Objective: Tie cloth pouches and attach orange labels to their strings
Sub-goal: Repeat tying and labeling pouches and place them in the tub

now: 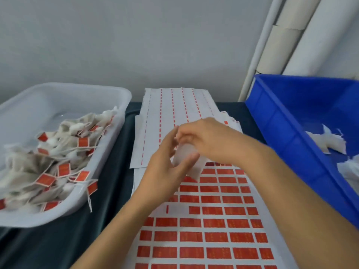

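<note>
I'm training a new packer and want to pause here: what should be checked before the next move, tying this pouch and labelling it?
1. Pouch in hand: ok. The left hand and right hand both hold the white pouch above the label sheet.
2. String found and drawn: cannot tell. The picture is blurred and no string shows at the pouch.
3. Labels within reach: ok. Rows of orange labels remain on the sheet under the hands.
4. Room in the white tray for the finished pouch: ok. Its far end is bare.
5. More pouches waiting: ok. White pouches lie in the blue bin.
</note>
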Demonstrator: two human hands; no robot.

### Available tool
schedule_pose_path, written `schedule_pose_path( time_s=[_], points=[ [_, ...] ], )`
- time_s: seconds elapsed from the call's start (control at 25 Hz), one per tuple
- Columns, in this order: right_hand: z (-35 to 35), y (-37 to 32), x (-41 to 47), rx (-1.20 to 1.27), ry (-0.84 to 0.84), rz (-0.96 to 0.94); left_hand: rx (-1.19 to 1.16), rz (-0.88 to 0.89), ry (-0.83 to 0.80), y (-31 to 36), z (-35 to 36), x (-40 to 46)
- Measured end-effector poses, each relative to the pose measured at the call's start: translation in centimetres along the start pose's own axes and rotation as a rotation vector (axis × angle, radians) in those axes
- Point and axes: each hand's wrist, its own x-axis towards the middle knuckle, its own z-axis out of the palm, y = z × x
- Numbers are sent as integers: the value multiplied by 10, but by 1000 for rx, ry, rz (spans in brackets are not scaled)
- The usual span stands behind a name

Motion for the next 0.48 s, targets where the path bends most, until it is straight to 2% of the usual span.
schedule_pose_path(
  time_s=[0.12,0.32,0.48],
  points=[
    [35,-1,8,179,80,-10,-51,-52,97,-16,-3,4],
    [86,14,-3,399,419,115,-237,-148,235,-26,-19,0],
    [110,21,-11,519,608,202,-247,-199,143,-27,-14,2]
  ],
)
